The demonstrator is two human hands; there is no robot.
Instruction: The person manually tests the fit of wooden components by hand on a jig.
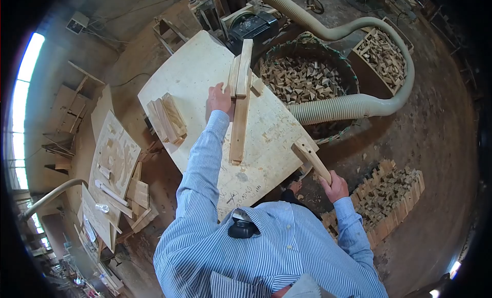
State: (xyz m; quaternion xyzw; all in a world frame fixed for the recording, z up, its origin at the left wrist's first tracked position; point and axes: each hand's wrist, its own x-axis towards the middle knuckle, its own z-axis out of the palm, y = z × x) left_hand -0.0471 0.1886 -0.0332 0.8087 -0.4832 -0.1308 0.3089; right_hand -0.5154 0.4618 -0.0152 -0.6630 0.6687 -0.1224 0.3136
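My left hand [219, 98] rests on the pale work board [197, 62], at the left side of a group of wooden strips [233, 77]. Its fingers look stretched out rather than wrapped round a strip; whether they press on the wood is hard to see. A longer wooden bar [239, 134] lies beside the hand and runs toward me. At the board's right corner, my right hand [335, 187] is closed round the end of a wooden lever [313, 159]. Left of my left arm, several wooden pieces [167, 118] lie stacked on the board.
Behind the board stands a motor [253, 27]. A ribbed hose [338, 107] curves round a large basket [307, 77] of wood offcuts. A crate [376, 67] of scraps stands farther right, and stacked blocks [394, 195] cover floor at lower right. Another board [115, 154] stands left.
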